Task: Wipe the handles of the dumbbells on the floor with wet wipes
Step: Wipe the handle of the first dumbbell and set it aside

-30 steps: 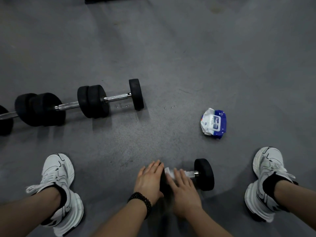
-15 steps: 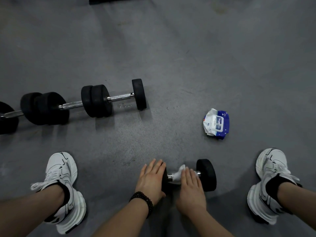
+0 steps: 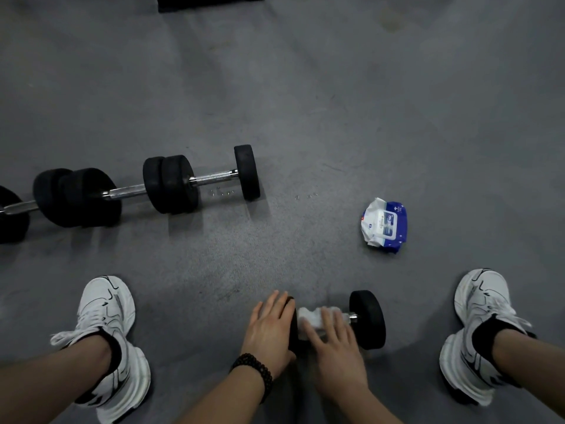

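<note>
The left hand (image 3: 270,327), fingers straight and spread, is lying flat over the left weight of the near dumbbell (image 3: 365,319) and pressing on it. A dark bead bracelet (image 3: 255,373) is circling that wrist. The right hand (image 3: 333,347), blurred, is lying with fingers extended over a crumpled white wipe (image 3: 308,319), pressing it onto the dumbbell's handle; whether the thumb is curling under the bar cannot be told. A short stretch of bright handle is showing between the wipe and the right weight.

The dumbbell is lying on the grey floor (image 3: 336,102), between the person's two white shoes: the left shoe (image 3: 107,328) is standing well to its left, the right shoe (image 3: 480,325) near its right weight. Bare forearms and lower legs are entering from the bottom edge.

Beyond the right weight, apart from it, a blue and white wipe pack (image 3: 384,225) is lying on the floor, its flap side facing up.

Farther back on the left, a row of dumbbells (image 3: 171,185) is lying end to end, black weights touching and chrome handles showing between them; the row is running out of view at the left edge. A dark object (image 3: 211,1) is sitting at the top edge, too cropped to identify.
</note>
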`<state>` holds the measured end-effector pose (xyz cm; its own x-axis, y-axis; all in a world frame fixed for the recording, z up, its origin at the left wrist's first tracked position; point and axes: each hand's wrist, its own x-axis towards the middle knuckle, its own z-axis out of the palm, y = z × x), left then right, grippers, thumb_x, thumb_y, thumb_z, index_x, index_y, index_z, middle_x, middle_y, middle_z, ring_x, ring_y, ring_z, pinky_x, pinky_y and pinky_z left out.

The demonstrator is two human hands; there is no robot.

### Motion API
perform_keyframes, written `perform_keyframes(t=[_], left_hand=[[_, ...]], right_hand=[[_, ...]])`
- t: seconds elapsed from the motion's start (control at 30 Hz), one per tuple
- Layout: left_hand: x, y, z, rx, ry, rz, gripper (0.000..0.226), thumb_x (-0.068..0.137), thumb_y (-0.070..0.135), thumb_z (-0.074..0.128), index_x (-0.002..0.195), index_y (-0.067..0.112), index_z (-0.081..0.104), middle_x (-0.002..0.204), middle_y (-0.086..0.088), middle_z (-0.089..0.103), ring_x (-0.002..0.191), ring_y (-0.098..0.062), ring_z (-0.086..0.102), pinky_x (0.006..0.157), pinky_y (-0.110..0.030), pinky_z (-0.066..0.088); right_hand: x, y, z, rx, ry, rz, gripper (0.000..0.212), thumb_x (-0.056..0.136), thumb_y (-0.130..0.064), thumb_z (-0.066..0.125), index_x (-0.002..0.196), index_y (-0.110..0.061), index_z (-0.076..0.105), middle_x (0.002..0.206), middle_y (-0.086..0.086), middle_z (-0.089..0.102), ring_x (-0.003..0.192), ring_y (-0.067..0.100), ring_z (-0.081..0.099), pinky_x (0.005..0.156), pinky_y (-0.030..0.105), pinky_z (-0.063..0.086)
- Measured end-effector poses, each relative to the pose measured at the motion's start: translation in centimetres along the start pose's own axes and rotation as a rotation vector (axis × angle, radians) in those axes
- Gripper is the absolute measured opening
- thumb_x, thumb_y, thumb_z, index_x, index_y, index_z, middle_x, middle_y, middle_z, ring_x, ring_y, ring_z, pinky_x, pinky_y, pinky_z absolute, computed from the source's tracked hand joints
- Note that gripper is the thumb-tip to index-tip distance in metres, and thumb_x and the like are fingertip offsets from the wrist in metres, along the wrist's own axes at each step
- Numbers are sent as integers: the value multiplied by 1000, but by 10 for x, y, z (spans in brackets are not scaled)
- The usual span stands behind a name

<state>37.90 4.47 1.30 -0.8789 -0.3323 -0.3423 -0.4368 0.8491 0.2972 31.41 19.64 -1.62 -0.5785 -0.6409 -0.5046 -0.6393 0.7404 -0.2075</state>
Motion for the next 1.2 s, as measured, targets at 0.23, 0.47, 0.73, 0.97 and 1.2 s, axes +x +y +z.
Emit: perform_keyframes(t=[0.23, 0.47, 0.73, 0.97, 1.2], left_hand=[[-4, 7, -6, -43, -5, 18, 87, 79, 39, 76, 147, 18, 26, 161, -2, 18, 151, -19, 2, 123, -36, 1], [-21, 11, -2, 32, -26, 26, 99, 73, 50, 79, 149, 20, 24, 150, 0, 21, 142, -19, 19, 119, -35, 18], [-26, 10, 7, 82, -193, 7, 124, 69, 58, 78, 157, 14, 2, 166, -1, 0, 150, -20, -16, 123, -47, 2], [-26, 11, 4, 144, -237, -20, 131, 72, 67, 72, 156, 11, -12, 165, -4, -15, 149, -23, -21, 122, -49, -5], [-28, 13, 4, 132, -254, -46, 131, 72, 65, 74, 155, 13, -13, 165, -2, -15, 149, -22, -20, 122, -49, -5]], right_hand=[[-8, -3, -14, 21, 16, 0, 86, 85, -41, 46, 154, -41, -5, 160, 13, -22, 146, 35, -23, 119, 44, -8], [-18, -1, -10, 46, -34, 147, 90, 89, -45, 50, 154, -36, -11, 157, 22, -28, 145, 37, -27, 119, 45, -5], [-29, -8, 5, 75, -18, 44, 124, 41, -67, 79, 149, -25, 35, 152, 23, 12, 143, 34, 22, 113, 39, 0], [-31, -1, 9, 37, 42, 41, 97, 80, -58, 55, 154, -37, -3, 158, 14, -20, 141, 21, -28, 115, 40, -13], [-40, 9, -4, -49, -48, 32, 90, 90, -43, 48, 151, -39, -19, 161, 11, -23, 147, 31, -23, 119, 42, -7]])
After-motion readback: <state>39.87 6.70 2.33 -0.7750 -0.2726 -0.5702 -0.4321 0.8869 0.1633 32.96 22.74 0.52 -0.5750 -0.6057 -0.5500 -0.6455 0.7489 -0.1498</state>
